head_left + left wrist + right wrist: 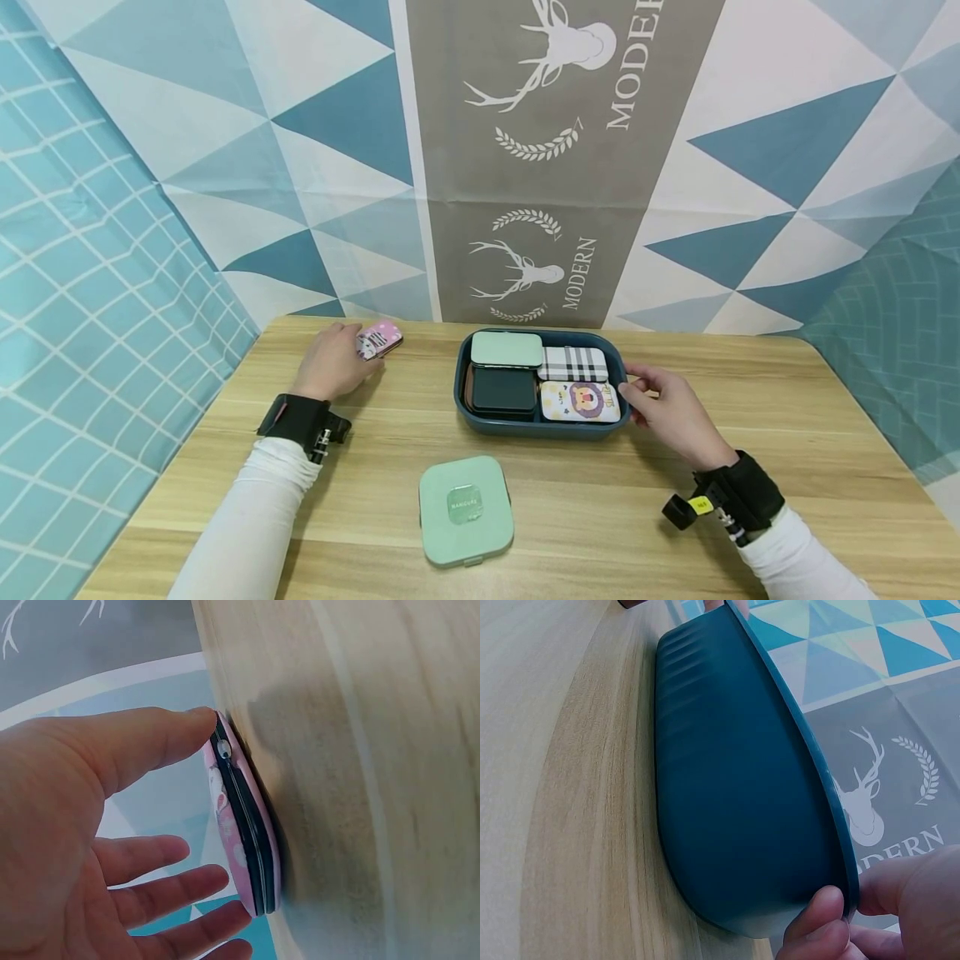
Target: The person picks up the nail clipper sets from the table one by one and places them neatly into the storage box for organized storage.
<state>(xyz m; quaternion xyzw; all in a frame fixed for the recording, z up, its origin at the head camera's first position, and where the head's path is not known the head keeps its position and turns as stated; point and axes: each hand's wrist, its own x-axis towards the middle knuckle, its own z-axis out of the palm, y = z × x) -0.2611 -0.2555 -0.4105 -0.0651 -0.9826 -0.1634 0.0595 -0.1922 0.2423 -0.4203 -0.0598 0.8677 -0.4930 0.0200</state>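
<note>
At the table's far left my left hand is at a small pink zippered case with a white pattern. Its thumb touches the zipper-pull end in the left wrist view, and the spread, fairly straight fingers reach toward the opposite end of the case. My right hand grips the right end of a dark blue oblong basket, fingers on both sides of the rim. Inside lie a mint-green case, a black case, a plaid case and a lion-print case.
A square mint-green case with a raised label lies in front of the basket. The wooden table ends at a patterned cloth backdrop behind it. A tile-print cloth hangs along the left side.
</note>
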